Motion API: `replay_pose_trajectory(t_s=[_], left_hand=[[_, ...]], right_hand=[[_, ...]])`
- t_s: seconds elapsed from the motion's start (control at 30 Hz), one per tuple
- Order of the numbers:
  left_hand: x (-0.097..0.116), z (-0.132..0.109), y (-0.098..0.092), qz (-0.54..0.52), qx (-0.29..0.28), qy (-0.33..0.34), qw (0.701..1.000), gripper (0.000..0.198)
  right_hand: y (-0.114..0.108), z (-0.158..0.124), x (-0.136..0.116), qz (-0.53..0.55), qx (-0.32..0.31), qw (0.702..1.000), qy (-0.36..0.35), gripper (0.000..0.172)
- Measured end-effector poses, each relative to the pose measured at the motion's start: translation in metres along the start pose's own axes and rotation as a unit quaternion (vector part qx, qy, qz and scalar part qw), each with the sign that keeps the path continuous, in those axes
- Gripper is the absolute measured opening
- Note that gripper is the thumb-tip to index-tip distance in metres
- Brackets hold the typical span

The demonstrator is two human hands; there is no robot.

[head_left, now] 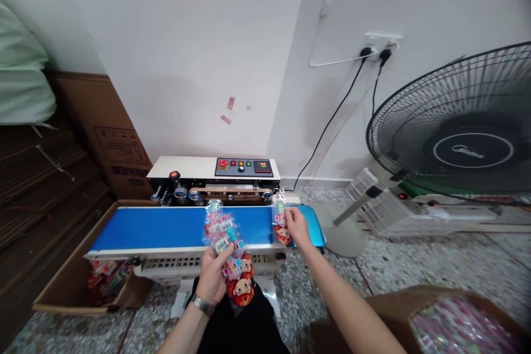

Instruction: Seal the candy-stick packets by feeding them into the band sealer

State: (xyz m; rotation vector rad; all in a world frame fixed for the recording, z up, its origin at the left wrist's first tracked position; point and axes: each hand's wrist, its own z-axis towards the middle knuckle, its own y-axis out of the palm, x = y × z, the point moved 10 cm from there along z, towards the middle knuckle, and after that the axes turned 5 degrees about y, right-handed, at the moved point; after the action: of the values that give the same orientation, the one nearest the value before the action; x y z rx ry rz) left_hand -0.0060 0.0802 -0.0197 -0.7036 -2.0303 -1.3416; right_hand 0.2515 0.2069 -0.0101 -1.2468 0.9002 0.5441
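My left hand, with a metal watch on its wrist, grips several clear packets printed with a red-haired cartoon face. Their upper ends spread over the blue conveyor belt. At the belt's right end, my right hand pinches one similar packet. This packet's top edge lies at the entry side of the band sealing machine. A control panel with a red knob, coloured buttons and a lit display sits on top of the machine.
A cardboard box with packets stands below the belt's left end. Another open box of packets is at the lower right. A large black fan stands to the right. A power cord runs along the wall to the sockets.
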Motion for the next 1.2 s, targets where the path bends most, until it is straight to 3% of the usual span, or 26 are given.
replay_pose_trajectory(t_s=[0.13,0.33,0.43,0.53,0.57,0.7,0.83,0.97,1.1,1.2], left_hand=[[0.002,-0.001,-0.003,0.011,0.005,0.005,1.0,0.033],[0.002,0.001,0.002,0.022,0.0,0.014,1.0,0.036],[0.004,0.002,0.003,0.02,-0.008,0.026,0.999,0.037],[0.007,0.002,0.008,0.018,-0.018,0.035,0.999,0.039],[0.008,0.002,0.01,0.016,-0.022,0.04,0.999,0.039],[0.008,0.0,0.021,0.018,-0.032,0.056,0.998,0.041],[0.005,0.0,0.018,0.019,-0.011,0.065,0.998,0.043],[0.002,0.001,0.005,0.026,0.003,0.049,0.998,0.044],[0.004,0.001,-0.008,0.034,0.009,0.039,0.999,0.045],[0.005,0.001,-0.009,0.029,0.005,0.036,0.999,0.05]], right_hand=[[-0.002,0.027,0.014,-0.141,0.007,0.99,0.013,0.024],[0.033,0.027,-0.016,-0.168,-0.024,0.985,-0.021,0.02],[0.048,-0.005,-0.052,-0.052,-0.085,0.991,-0.094,0.026],[0.062,-0.057,-0.091,0.103,-0.221,0.959,-0.146,0.027],[0.061,-0.073,-0.102,0.12,-0.241,0.95,-0.159,0.025],[0.043,-0.103,-0.125,0.103,-0.177,0.959,-0.195,0.022],[0.032,-0.094,-0.11,0.115,-0.109,0.976,-0.149,0.025],[0.012,-0.059,-0.067,0.104,-0.017,0.99,-0.091,0.03],[-0.012,-0.014,-0.014,-0.019,0.052,0.998,-0.031,0.032],[-0.021,0.013,0.013,-0.112,0.08,0.99,0.011,0.03]])
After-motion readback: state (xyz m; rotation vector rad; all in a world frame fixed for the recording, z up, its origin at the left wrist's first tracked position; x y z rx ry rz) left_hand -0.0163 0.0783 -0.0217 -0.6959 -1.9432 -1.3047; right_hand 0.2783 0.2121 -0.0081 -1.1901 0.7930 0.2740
